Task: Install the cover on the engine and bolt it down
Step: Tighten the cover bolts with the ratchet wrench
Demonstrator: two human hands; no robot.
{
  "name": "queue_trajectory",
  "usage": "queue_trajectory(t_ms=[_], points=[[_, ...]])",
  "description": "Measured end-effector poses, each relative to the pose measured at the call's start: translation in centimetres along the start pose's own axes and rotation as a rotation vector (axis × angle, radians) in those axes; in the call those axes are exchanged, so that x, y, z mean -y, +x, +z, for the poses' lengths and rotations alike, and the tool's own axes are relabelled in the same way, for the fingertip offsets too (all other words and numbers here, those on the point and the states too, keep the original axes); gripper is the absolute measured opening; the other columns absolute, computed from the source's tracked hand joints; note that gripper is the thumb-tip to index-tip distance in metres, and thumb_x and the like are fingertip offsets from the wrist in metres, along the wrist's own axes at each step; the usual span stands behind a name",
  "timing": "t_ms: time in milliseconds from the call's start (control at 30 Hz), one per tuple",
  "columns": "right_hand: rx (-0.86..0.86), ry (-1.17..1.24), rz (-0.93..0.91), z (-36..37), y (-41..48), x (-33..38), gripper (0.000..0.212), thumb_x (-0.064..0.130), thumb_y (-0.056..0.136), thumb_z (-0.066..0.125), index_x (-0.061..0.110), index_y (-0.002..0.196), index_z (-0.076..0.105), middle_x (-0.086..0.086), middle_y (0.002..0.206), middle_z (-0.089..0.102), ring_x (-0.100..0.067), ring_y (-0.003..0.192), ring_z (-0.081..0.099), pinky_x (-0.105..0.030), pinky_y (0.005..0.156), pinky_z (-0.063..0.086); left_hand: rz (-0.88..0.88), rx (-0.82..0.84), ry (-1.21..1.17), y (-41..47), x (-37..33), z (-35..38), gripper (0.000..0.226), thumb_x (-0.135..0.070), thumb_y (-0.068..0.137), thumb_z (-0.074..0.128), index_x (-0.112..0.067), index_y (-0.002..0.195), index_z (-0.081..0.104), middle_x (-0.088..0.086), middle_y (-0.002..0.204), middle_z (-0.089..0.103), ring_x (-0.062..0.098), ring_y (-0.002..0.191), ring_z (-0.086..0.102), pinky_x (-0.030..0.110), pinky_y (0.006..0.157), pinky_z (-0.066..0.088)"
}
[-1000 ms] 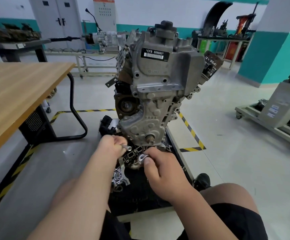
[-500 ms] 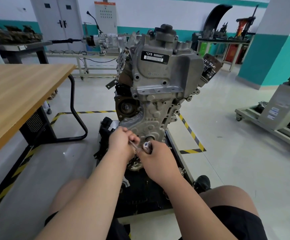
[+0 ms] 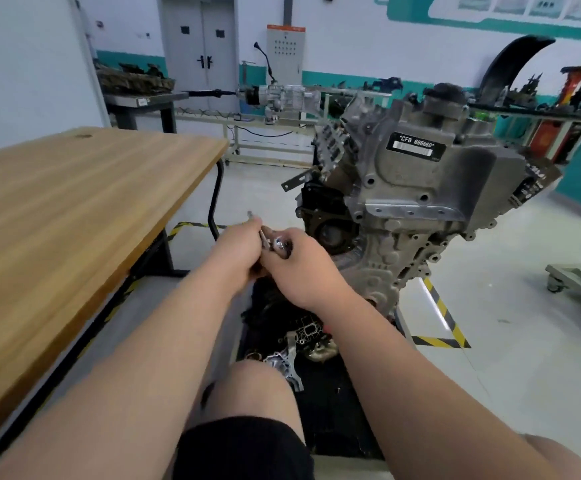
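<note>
The grey engine (image 3: 417, 202) stands upright on a black stand, with a barcode label near its top. Both my hands are raised together just left of the engine's lower front. My left hand (image 3: 237, 247) grips the thin metal handle of a ratchet wrench (image 3: 265, 239), whose tip sticks out past my fingers. My right hand (image 3: 296, 261) holds the shiny socket head of the same wrench (image 3: 279, 244). A metal cover part (image 3: 284, 365) lies on the black mat below, beside a gasketed part (image 3: 308, 332).
A wooden table (image 3: 74, 202) with a black frame fills the left side, close to my left arm. My knees are at the bottom of the view. Yellow-black floor tape (image 3: 441, 313) runs right of the stand. A wheeled cart (image 3: 580, 282) sits at far right.
Both hands have lifted from the parts on the mat, carrying the wrench up and left of the engine. My view has swung left, so the engine now sits further right.
</note>
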State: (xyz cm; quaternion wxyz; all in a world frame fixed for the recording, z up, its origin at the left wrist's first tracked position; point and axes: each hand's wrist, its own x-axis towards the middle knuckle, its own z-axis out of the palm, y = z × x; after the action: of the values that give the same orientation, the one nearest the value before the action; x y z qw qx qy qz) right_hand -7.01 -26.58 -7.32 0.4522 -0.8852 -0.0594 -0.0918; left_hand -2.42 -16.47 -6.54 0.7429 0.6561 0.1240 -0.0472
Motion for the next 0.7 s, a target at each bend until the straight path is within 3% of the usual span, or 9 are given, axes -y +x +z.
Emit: queue_trajectory(t_ms=[100, 200, 267, 300, 367, 467, 533, 633, 700], points=[[0.134, 0.19, 0.172, 3.6, 3.4, 2.8, 0.019, 0.027, 0.085, 0.057, 0.017, 0.074, 0.046, 0.001, 0.058, 0.045, -0.018, 0.046, 0.041, -0.021, 0.044, 0.031, 0.076, -0.107, 0.268, 2.6, -2.9, -6.6, 0.033, -0.019, 0.098, 0.036, -0.012, 0.069, 0.05, 0.006, 0.057, 0.038, 0.018, 0.046, 0.036, 0.019, 0.042, 0.031], [0.322, 0.168, 0.273, 8.2, 7.2, 5.7, 0.022, 0.015, 0.092, 0.045, 0.015, 0.07, 0.043, -0.006, 0.063, 0.042, -0.02, 0.048, 0.039, -0.024, 0.046, 0.034, 0.111, -0.225, 0.686, 4.4, -4.7, -13.0, 0.031, -0.014, 0.099, 0.036, -0.006, 0.076, 0.054, 0.01, 0.065, 0.049, 0.023, 0.054, 0.048, 0.023, 0.047, 0.04], [0.379, 0.236, 0.314, 11.5, 9.8, 7.7, 0.024, 0.005, 0.094, 0.037, 0.013, 0.071, 0.041, -0.009, 0.066, 0.041, -0.02, 0.05, 0.039, -0.027, 0.049, 0.037, 0.114, -0.314, 0.926, 5.9, -5.2, -16.7, 0.032, -0.013, 0.1, 0.034, 0.001, 0.102, 0.062, 0.018, 0.096, 0.065, 0.033, 0.085, 0.062, 0.032, 0.068, 0.048], [0.389, 0.321, 0.362, 13.1, 11.1, 8.8, 0.022, 0.001, 0.093, 0.035, 0.01, 0.074, 0.041, -0.01, 0.068, 0.041, -0.02, 0.05, 0.038, -0.028, 0.049, 0.037, 0.113, -0.355, 1.043, 6.4, -5.3, -18.2, 0.035, -0.013, 0.1, 0.033, 0.003, 0.112, 0.061, 0.02, 0.112, 0.063, 0.034, 0.101, 0.061, 0.033, 0.077, 0.047], [0.398, 0.431, 0.401, 16.4, 13.3, 11.1, 0.019, -0.003, 0.091, 0.032, 0.007, 0.077, 0.041, -0.01, 0.073, 0.04, -0.021, 0.051, 0.039, -0.03, 0.049, 0.04, 0.094, -0.448, 1.188, 7.5, -4.8, -21.2, 0.035, -0.017, 0.1, 0.036, 0.002, 0.117, 0.061, 0.019, 0.122, 0.061, 0.032, 0.11, 0.058, 0.031, 0.079, 0.045], [0.433, 0.404, 0.355, 20.9, 15.9, 13.7, 0.019, -0.001, 0.095, 0.032, 0.007, 0.082, 0.043, -0.011, 0.081, 0.04, -0.024, 0.059, 0.044, -0.033, 0.051, 0.045, 0.097, -0.6, 1.216, 9.4, -3.1, -24.5, 0.033, -0.028, 0.096, 0.045, -0.002, 0.104, 0.065, 0.019, 0.112, 0.063, 0.034, 0.101, 0.06, 0.029, 0.067, 0.038], [0.448, 0.307, 0.327, 23.3, 17.1, 14.8, 0.021, -0.002, 0.094, 0.032, 0.008, 0.077, 0.043, -0.014, 0.082, 0.042, -0.028, 0.065, 0.046, -0.034, 0.053, 0.042, 0.146, -0.676, 1.148, 10.3, -2.4, -25.6, 0.03, -0.031, 0.092, 0.049, -0.005, 0.095, 0.064, 0.019, 0.103, 0.064, 0.034, 0.085, 0.059, 0.028, 0.063, 0.035], [0.435, 0.242, 0.304, 25.0, 18.2, 15.4, 0.024, 0.001, 0.093, 0.033, 0.01, 0.072, 0.04, -0.013, 0.082, 0.046, -0.026, 0.068, 0.043, -0.031, 0.059, 0.04, 0.087, -0.662, 1.086, 11.2, -3.0, -26.3, 0.026, -0.026, 0.09, 0.052, -0.009, 0.071, 0.05, 0.013, 0.08, 0.054, 0.028, 0.071, 0.046, 0.029, 0.061, 0.035], [0.426, 0.287, 0.31, 25.0, 18.4, 15.8, 0.019, 0.007, 0.097, 0.032, 0.011, 0.084, 0.045, -0.012, 0.084, 0.049, -0.023, 0.069, 0.048, -0.029, 0.06, 0.046, 0.067, -0.635, 1.047, 11.5, -3.4, -26.9, 0.033, -0.023, 0.092, 0.051, -0.012, 0.063, 0.041, 0.008, 0.07, 0.047, 0.026, 0.067, 0.045, 0.028, 0.057, 0.035]])
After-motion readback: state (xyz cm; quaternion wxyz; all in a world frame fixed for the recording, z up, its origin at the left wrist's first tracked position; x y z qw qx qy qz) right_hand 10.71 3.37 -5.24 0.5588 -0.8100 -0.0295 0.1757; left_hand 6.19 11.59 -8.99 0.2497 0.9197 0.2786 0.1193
